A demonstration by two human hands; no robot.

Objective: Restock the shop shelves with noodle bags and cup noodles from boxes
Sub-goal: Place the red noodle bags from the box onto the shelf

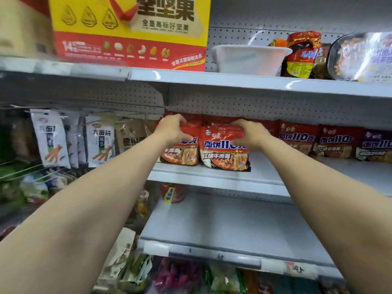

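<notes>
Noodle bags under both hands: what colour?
Mostly red, with a blue band of white lettering and a noodle photo below. The noodle bags show best in the head view.

One camera on the person's head looks forward, close to the middle shelf (214, 176), both arms reaching in.

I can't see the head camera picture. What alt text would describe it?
Two bare hands, left hand and right hand, press red noodle bags upright onto a white middle shelf. More noodle bags line the shelf to the right; a yellow-and-red nut box sits above.
</notes>
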